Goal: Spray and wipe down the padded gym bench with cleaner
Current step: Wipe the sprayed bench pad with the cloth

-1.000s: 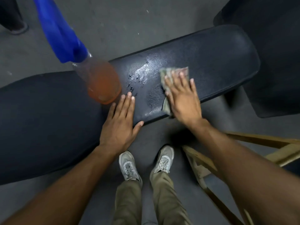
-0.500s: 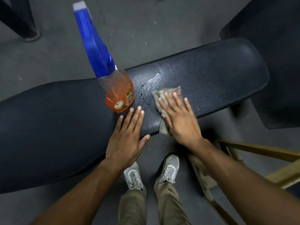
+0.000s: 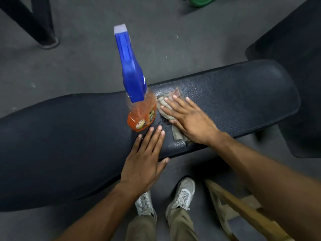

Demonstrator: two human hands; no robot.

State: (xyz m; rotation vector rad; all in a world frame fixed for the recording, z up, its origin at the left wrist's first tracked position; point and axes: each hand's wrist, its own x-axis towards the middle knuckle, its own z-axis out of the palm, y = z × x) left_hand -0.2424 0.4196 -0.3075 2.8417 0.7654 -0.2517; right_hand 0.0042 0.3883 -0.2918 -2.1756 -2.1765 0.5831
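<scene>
- The right hand [image 3: 188, 120] and its cloth [image 3: 164, 106] have slid leftward across the padded bench [image 3: 243, 101] since a second ago, and now sit just beside the spray bottle [image 3: 139, 108]; the left hand [image 3: 145, 159] has stayed flat where it was.
- A black padded bench spans a grey gym floor [image 3: 78, 66], with droplets of wet sheen on the pad between the two hands.
- The right hand, fingers spread and straight, presses a crumpled grey-tan cloth onto the pad.
- The left hand lies palm-down on the bench, fingers together and thumb out, its fingertips just short of the bottle.
- The bottle, orange liquid under a blue trigger head, stands upright on the pad beyond the left hand.
- A wooden frame [image 3: 243, 211] lies below the right forearm, beside grey sneakers [image 3: 182, 193].
</scene>
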